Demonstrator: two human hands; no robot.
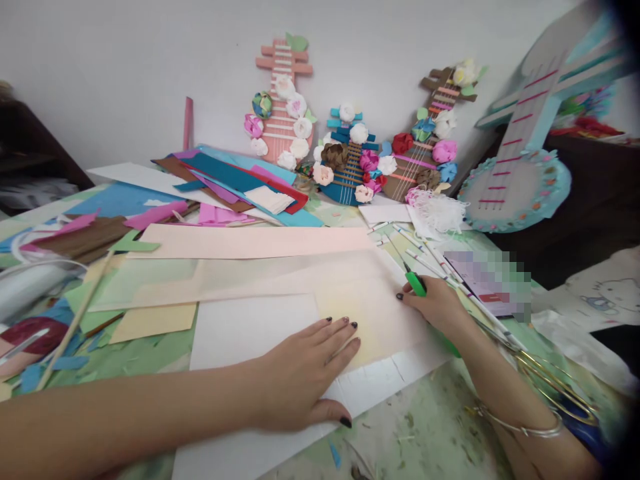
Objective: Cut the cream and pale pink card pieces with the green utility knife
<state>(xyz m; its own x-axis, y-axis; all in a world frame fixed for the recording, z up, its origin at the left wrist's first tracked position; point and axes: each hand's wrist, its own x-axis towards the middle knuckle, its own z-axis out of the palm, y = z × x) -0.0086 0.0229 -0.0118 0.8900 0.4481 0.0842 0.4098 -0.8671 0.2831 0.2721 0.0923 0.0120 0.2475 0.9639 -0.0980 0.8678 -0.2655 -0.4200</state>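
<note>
Left hand [305, 373]: I am pressing it flat, palm down, fingers spread only a little and pointing up and to the right. It is lying across the seam where the cream sheet [370, 313] overlaps the white sheet [240, 333]; the fingertips are resting on the cream, the heel of the palm on the white. It is gripping nothing, just weighing the paper down. The forearm is running in low from the left edge, nearly level with the bench [425, 427].

Right hand [435, 307]: I am curling it closed around a green-handled tool [416, 283], thumb and forefinger pinching near its front. The wrist is bending inward and the arm is coming up from the lower right corner. A bangle [525, 429] is sitting on that wrist. The tool is lying at the right edge of the cream sheet, its thin dark tip pointing up and left, away from me; I cannot tell whether it is a knife or a pen.

Around the hands:
- gold-handled scissors [555, 383] are lying on the bench just right of my right forearm
- striped sticks [435, 263] are fanning out just beyond the right hand
- a long pink strip [250, 241] is lying across the bench past the cream sheet
- a stack of coloured paper [235, 177] is sitting farther back
- paper guitars [285, 113] with paper flowers are leaning on the wall
</note>
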